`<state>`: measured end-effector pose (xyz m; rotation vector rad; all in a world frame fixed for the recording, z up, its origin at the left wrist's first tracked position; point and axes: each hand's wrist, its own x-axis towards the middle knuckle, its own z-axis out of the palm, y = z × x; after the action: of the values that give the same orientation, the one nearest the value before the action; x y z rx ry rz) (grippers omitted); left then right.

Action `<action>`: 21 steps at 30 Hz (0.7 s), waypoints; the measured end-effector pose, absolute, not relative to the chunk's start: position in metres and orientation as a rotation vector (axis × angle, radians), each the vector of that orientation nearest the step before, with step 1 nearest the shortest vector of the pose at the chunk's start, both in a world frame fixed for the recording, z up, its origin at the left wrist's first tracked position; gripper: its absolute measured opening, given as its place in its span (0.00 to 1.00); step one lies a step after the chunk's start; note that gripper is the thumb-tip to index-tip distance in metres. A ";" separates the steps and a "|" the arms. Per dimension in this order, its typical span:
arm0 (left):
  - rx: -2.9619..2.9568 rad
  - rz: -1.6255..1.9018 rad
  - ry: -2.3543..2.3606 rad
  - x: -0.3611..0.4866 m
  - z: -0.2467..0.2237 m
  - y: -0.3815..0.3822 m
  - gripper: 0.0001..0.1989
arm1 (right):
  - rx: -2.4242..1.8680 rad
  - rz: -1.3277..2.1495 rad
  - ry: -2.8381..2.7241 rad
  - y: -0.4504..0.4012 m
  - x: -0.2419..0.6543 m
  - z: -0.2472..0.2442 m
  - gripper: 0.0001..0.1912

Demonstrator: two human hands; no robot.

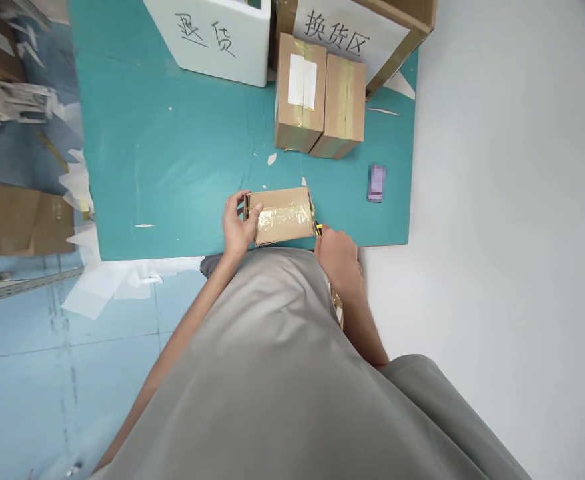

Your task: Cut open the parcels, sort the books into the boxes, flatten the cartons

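A small brown cardboard box [283, 230] with shiny clear tape across its top lies at the near edge of the green table. My left hand [239, 225] grips its left end, thumb on top and fingers around the far corner. A yellow and black cutter [319, 230] is held in my closed right hand [337, 257], its front end against the box's right end. Most of the cutter is hidden inside the fist.
Two taped cartons [299, 93] stand beyond the box, before a large labelled carton [372, 40]. A white bin [222, 40] is at the back. A blurred phone-like object [376, 183] lies right on the green table [172, 167]. A white wall [512, 200] rises at right.
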<state>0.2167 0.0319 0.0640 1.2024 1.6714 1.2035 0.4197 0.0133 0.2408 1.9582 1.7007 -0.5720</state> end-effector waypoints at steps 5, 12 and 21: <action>1.196 1.221 1.668 0.217 0.065 0.031 0.25 | 1.985 -0.591 1.734 0.021 0.420 0.219 0.16; 1.181 1.222 1.670 0.218 0.062 0.033 0.26 | 2.179 -1.066 1.737 0.019 0.453 0.199 0.17; 1.119 1.289 1.661 0.219 0.061 0.036 0.27 | 2.745 -1.652 1.703 0.001 0.502 0.157 0.29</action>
<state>0.2192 0.0357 0.0609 1.1187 1.6611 1.2890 0.5016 0.0011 0.1570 2.7449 1.7034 -1.6519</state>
